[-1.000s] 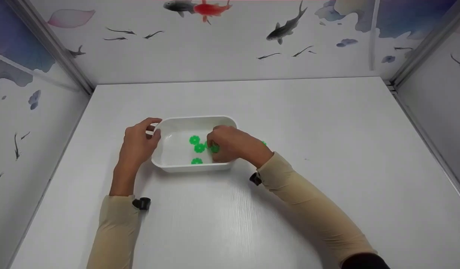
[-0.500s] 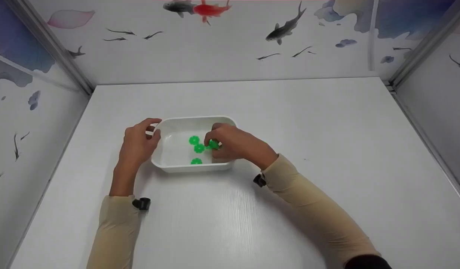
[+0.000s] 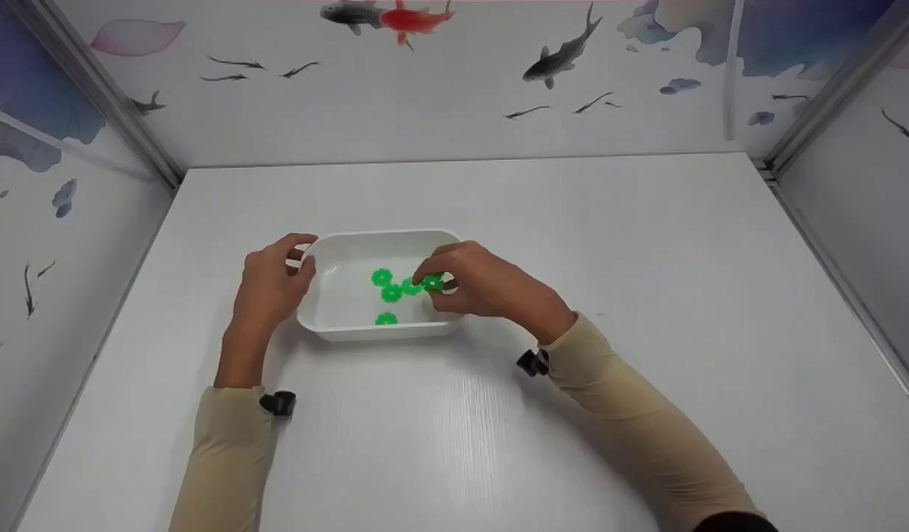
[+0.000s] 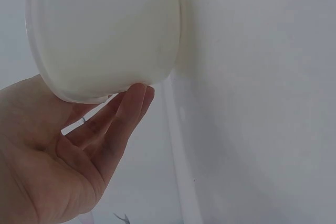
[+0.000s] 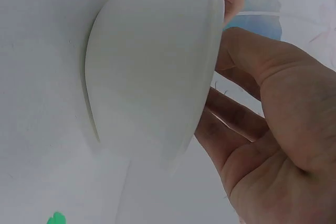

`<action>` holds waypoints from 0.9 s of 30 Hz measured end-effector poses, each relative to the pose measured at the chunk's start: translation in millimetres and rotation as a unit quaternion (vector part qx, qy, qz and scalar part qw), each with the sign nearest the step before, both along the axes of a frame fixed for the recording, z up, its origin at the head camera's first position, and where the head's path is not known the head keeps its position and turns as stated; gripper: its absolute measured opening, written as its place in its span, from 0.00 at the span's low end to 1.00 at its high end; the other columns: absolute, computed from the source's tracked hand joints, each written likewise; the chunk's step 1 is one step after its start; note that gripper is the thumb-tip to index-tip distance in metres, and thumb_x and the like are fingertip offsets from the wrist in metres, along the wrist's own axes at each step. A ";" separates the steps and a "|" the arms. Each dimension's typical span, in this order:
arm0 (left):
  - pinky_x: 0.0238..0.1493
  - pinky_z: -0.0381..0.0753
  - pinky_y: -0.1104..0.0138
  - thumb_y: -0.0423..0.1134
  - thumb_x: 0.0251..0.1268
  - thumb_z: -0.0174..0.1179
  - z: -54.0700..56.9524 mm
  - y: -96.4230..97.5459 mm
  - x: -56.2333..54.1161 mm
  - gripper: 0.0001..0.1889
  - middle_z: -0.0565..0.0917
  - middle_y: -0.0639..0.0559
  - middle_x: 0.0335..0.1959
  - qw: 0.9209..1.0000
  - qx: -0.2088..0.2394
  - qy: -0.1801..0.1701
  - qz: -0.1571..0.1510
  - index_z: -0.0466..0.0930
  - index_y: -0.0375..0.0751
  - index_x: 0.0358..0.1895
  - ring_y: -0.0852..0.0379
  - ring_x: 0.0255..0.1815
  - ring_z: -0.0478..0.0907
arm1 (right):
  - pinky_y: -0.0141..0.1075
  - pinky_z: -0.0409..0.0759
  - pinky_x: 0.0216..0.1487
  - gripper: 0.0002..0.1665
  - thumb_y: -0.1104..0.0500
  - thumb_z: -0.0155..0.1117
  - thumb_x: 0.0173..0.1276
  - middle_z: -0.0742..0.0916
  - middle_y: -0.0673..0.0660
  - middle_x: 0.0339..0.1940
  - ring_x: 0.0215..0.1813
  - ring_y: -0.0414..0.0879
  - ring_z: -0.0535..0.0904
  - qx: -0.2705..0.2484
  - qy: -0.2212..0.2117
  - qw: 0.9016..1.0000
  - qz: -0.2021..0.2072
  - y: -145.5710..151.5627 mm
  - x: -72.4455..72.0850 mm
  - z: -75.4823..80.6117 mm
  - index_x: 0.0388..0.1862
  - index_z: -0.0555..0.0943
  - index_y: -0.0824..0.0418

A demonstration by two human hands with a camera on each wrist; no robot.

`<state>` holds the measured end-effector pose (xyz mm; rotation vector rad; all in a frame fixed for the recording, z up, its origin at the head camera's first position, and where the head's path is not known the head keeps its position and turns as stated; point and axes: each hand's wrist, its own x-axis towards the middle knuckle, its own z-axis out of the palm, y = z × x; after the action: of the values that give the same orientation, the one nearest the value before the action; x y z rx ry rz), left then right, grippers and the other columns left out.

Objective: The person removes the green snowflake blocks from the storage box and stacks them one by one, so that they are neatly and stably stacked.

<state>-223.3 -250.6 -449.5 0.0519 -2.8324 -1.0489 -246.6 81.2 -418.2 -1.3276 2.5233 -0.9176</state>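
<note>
A: Starting at the left, how did you hold that arm?

B: Your left forearm, in one of two beige fabric sleeves (image 3: 222,458), pointed forward across the table, with one of two small black wrist cameras (image 3: 278,403) at its inner side. Your left hand (image 3: 270,284) bent over the left end of a single smooth white rectangular tray with rounded corners (image 3: 351,334). Your fingers lay against the outer wall and your thumb was at the rim, so you had that end in a half-closed grip.

A: And what did you have inside?

B: Four green flower-shaped pieces (image 3: 381,277) lay on the tray floor. Three formed a slanting chain near the middle, each touching or just beside the next; the other lay apart by the near wall, partly hidden by the rim.

A: Your right hand (image 3: 484,284), then?

B: You had it over the tray's right end, knuckles up, forefinger and thumb nearly closed in a pinch on a fifth green piece (image 3: 432,283). Whether that one touched the chain could not be told.

A: Was that your whole count?

B: Your right wrist view caught a sixth green piece (image 5: 56,217), cut off by the frame, outside the tray on the white table (image 3: 440,428).
</note>
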 end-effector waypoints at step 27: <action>0.51 0.93 0.47 0.39 0.83 0.57 0.7 1.4 1.1 0.21 0.87 0.35 0.62 1.000 -0.004 -0.006 0.005 0.79 0.48 0.74 0.39 0.55 0.91 | 0.36 0.91 0.56 0.15 0.64 0.69 0.76 0.86 0.54 0.56 0.56 0.44 0.88 -0.057 -0.032 0.997 -0.035 50.5 8.5 1.2 0.58 0.90 0.57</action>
<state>-222.2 -249.2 -448.8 0.0709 -2.8439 -1.0382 -238.0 131.7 -417.0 -1.2262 2.5176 -1.1155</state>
